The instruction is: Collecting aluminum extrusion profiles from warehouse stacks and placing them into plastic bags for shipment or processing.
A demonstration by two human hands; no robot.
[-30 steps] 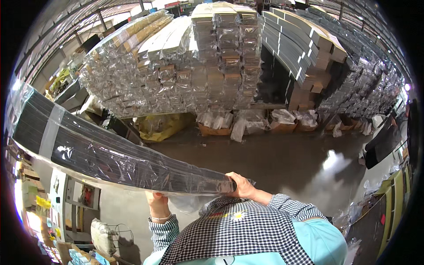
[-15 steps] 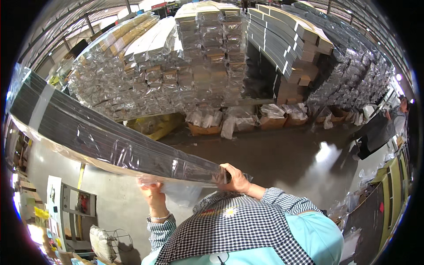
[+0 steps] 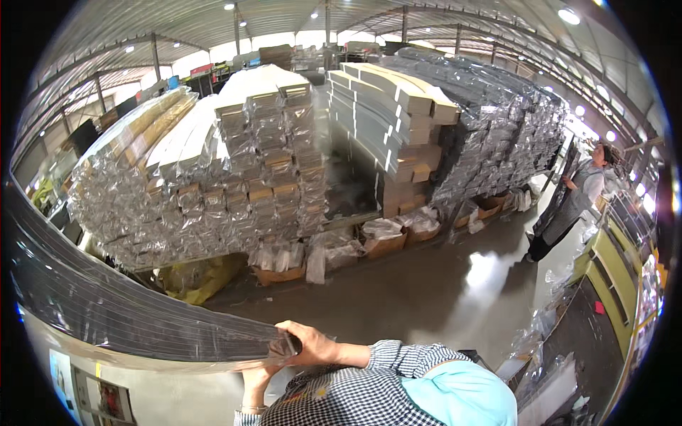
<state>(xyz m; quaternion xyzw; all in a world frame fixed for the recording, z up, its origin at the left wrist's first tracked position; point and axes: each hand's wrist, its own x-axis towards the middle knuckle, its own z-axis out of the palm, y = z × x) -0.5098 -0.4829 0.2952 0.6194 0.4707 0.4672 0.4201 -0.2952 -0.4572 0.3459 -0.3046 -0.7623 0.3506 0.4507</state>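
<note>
A long bundle of dark strips (image 3: 142, 305) in clear plastic, with a pale layer along its underside, stretches from the far left to the front middle. My right hand (image 3: 314, 345) is closed round its near end, thumb on top. Under the bundle's lower edge, close to that end, my left hand (image 3: 257, 378) holds it from below; its fingers are mostly hidden. The bundle's other end runs out at the left rim of the picture.
Tall stacks of plastic-wrapped boards (image 3: 213, 206) and grey strapped boards (image 3: 366, 121) stand ahead. Open cartons (image 3: 383, 245) and a yellow sack (image 3: 199, 278) sit along their foot. At the right, a person (image 3: 572, 199) carries a long dark piece beside a green rack (image 3: 611, 263).
My view has swung up and to the right, so stacks and bundle appear shifted left. Both hands still hold the bundle. The person at the right now shows more fully.
</note>
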